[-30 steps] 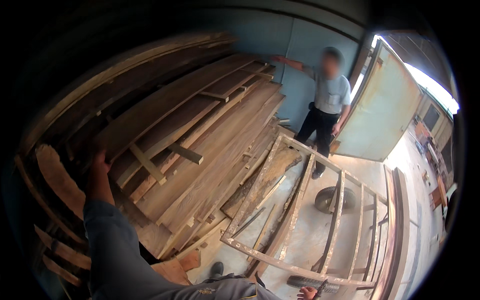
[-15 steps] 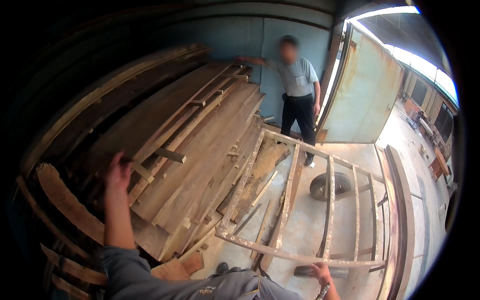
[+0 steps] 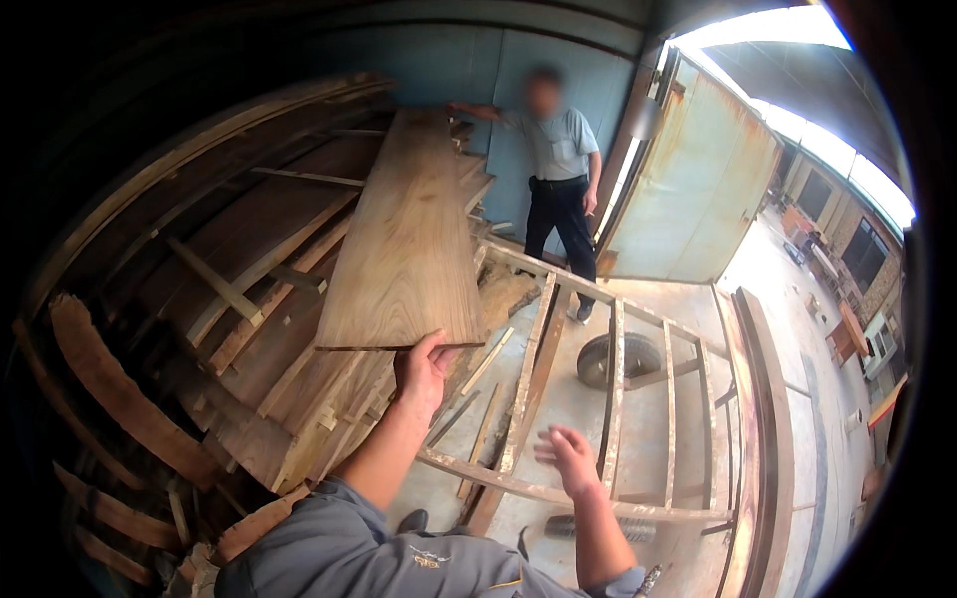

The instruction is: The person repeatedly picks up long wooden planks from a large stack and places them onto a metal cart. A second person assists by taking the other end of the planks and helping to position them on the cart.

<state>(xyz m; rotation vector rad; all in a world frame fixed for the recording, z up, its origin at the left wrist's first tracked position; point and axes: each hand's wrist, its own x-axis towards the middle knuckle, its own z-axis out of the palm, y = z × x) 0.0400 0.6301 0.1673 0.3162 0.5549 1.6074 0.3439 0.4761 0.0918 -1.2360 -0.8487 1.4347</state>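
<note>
My left hand (image 3: pixel 423 379) grips the near end of a wide brown wooden plank (image 3: pixel 404 249), fingers curled around its edge. This plank lies lengthwise over the stacked planks (image 3: pixel 289 384), its near end lifted. A co-worker in a grey shirt (image 3: pixel 568 149) stands at the far end, one arm stretched to it; that hand's exact grip is too small to tell. My right hand (image 3: pixel 566 456) hangs over the near rail of a slatted wooden frame (image 3: pixel 612 399), fingers apart and holding nothing.
Thin spacer sticks (image 3: pixel 214 279) lie across the stack at left. Curved bark-edged slabs (image 3: pixel 120 384) lean nearby. A tyre (image 3: pixel 590 361) rests on the floor under the frame. Long timbers (image 3: pixel 773 429) run along the right, beside a rusty door (image 3: pixel 698 179) open to a yard.
My left hand has come from the stack's left side to the plank's end, and the plank has swung right. My right hand has let go of the frame rail and risen.
</note>
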